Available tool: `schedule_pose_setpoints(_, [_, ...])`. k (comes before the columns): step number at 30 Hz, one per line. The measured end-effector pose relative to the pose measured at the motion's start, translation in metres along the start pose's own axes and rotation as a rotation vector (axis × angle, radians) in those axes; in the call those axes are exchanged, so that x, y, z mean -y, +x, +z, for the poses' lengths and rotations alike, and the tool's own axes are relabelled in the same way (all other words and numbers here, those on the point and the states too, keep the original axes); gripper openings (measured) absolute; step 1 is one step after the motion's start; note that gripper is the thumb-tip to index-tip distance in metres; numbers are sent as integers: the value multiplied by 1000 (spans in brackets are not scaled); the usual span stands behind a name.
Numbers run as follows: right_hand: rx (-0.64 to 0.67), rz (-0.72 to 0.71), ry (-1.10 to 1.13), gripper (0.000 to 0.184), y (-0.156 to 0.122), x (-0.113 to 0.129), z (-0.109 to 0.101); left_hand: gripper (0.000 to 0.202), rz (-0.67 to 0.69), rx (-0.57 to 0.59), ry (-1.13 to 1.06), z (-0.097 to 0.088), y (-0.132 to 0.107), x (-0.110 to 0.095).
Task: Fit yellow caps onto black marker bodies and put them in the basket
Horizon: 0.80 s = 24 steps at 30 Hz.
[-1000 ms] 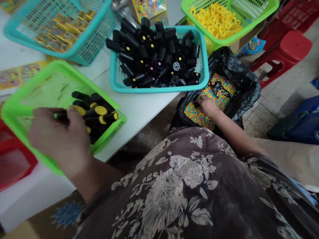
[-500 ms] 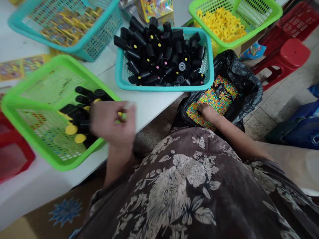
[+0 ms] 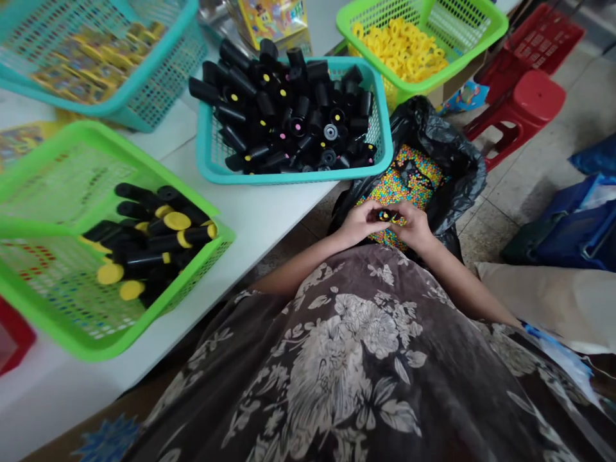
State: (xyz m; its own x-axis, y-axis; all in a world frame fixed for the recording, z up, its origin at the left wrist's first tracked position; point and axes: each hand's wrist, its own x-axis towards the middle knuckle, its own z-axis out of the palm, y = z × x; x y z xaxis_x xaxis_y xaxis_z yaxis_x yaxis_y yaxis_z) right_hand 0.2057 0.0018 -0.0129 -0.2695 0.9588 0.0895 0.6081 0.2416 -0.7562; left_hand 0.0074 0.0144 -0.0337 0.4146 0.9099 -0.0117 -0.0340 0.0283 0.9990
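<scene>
Black tube (image 3: 384, 216), held beside the white worktop (image 3: 264, 212).
Below it I see a black bag (image 3: 462, 163) of coloured beads (image 3: 391, 188); my left hand (image 3: 360, 224) has its fingers closed round the tube, while my right hand (image 3: 414, 226) meets it, fingers bent in, though whether they grip anything I can't tell.

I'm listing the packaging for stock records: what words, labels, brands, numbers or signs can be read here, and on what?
No text can be read with certainty.
Yellow box: lettering, too blurred and partly cut off.
Yellow pieces in the upper-left teal basket: print too small.
Blue packet: print too blurred.
Black tubes: no lettering visible.
</scene>
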Motion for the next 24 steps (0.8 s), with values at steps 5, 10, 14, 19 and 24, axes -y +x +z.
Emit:
schedule_pose_setpoints(5, [263, 98, -636, 27, -1, -14, -20, 25, 117, -71, 249, 0, -7, 2])
schedule_pose_setpoints(10, [483, 142, -906, 31, 2, -13, -23, 20, 232, -127, 518, -7, -11, -4])
schedule_pose_setpoints(14, [338, 157, -847, 31, 4, -14, -26, 16, 239, -24, 703, -11, -7, -4])
schedule_pose_setpoints(19, [42, 213, -505, 35, -1, -31, -29, 20, 128, 39, 739, -17, 0, 4])
schedule_pose_setpoints(24, [-112, 313, 98, 27, -11, -34, -17, 21, 140, 23, 496, -16, -2, 8])
